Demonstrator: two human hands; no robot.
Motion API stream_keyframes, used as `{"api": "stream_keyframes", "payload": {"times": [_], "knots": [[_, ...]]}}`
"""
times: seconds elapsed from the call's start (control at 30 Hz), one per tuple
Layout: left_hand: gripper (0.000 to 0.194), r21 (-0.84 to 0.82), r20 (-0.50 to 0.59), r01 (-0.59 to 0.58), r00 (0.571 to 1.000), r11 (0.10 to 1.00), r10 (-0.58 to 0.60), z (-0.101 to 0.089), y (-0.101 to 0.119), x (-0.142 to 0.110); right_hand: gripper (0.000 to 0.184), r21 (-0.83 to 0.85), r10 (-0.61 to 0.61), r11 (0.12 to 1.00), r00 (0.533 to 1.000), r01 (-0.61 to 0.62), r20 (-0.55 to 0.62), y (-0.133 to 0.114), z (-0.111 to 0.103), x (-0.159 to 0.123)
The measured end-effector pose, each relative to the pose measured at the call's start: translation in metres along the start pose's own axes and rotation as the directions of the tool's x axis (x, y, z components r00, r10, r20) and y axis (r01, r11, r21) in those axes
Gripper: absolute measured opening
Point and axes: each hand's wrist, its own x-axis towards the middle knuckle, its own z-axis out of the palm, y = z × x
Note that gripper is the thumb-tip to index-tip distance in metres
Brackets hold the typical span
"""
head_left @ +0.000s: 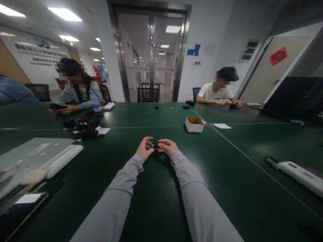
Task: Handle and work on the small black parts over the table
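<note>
Both my arms in grey sleeves reach forward over the dark green table (156, 188). My left hand (144, 149) and my right hand (168, 147) meet at the middle, fingers pinched together on a small black part (155, 146) held between them just above the tabletop. The part is too small to make out in detail. A small open cardboard box (194, 124) sits beyond my right hand.
A closed grey laptop (32, 153) and a white bar (64, 160) lie at left, a phone (21, 208) nearer. Black parts (84, 129) are piled at back left. A white device (300, 173) lies at right. Two people sit at the far side.
</note>
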Motion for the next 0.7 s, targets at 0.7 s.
{"api": "stream_keyframes", "payload": {"times": [0.7], "knots": [[0.061,0.901,-0.212,0.265,0.960,0.344,-0.184,-0.249,-0.063,-0.065,0.023,0.014,0.040,0.999,0.998,-0.039,-0.046,-0.010,0.006,-0.006]]}}
